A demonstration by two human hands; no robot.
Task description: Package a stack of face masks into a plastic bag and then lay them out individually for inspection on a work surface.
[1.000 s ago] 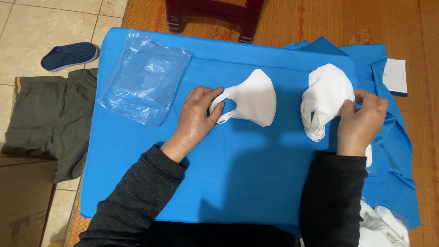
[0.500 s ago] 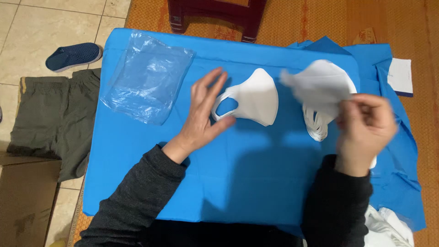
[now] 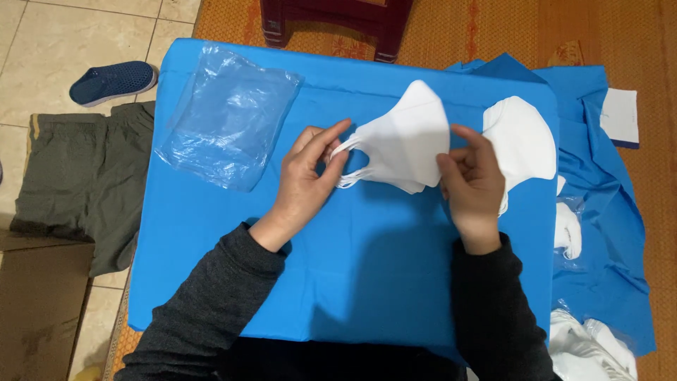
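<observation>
Under me is a tiled floor giving way to an orange woven mat, and over it a bright blue cloth [image 3: 338,282] is spread across the work surface. Beside the cloth on my left lie a dark green garment [image 3: 63,183] and a navy shoe [image 3: 113,79]; a dark wooden stool [image 3: 331,25] stands beyond the far edge. On the cloth's far left corner sits a crumpled clear plastic bag [image 3: 229,116], and to my right a stack of white masks [image 3: 525,144] rests near the cloth's edge. Between my hands, just above the middle of the cloth, is one folded white mask [image 3: 405,144]. My left hand [image 3: 307,176] pinches its ear loops between thumb and fingertips, fingers half curled; my right hand [image 3: 472,187] holds the mask's right edge in a narrow pinch. I judge the mask featherlight, soft and easily creased, its loops thin and stretchy, so the folded edge and the loops look like the safest places to grip.
</observation>
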